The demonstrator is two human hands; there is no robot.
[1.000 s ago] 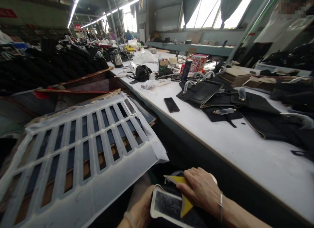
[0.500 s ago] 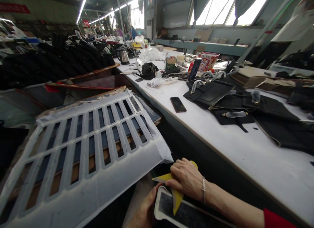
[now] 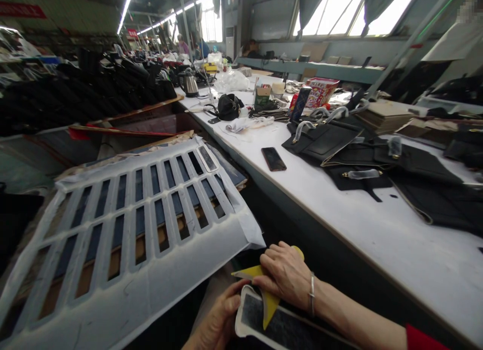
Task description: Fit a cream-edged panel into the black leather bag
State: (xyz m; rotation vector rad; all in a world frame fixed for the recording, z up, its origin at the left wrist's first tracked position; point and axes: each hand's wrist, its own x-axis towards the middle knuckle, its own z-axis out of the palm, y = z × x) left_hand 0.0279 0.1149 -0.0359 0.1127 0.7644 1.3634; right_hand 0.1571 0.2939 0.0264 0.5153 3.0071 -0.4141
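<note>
My right hand (image 3: pixel 285 277), with a silver bangle at the wrist, is closed around a flat yellow scraper-like piece (image 3: pixel 270 312) with pale pointed edges. One point reaches down over a dark panel (image 3: pixel 292 322) with a whitish raised border. My left hand (image 3: pixel 217 317) grips the panel's near left end, its thumb along the border and its other fingers partly hidden behind. The panel is tilted and runs out of view at the bottom. Left of my hands lies a white sheet (image 3: pixel 158 284) with rows of long slots, over stacked boards.
A long white table (image 3: pixel 317 209) runs along the right, holding a phone (image 3: pixel 273 159), black leather bag pieces (image 3: pixel 328 144) and a patterned red box (image 3: pixel 320 91). Farther back are a kettle (image 3: pixel 189 83) and piled black goods (image 3: pixel 113 83). A person (image 3: pixel 449 43) stands at the upper right.
My left hand's fingers and thumb have moved up along the panel's end. The panel and the yellow piece have shifted very slightly left; my right hand keeps its grip.
</note>
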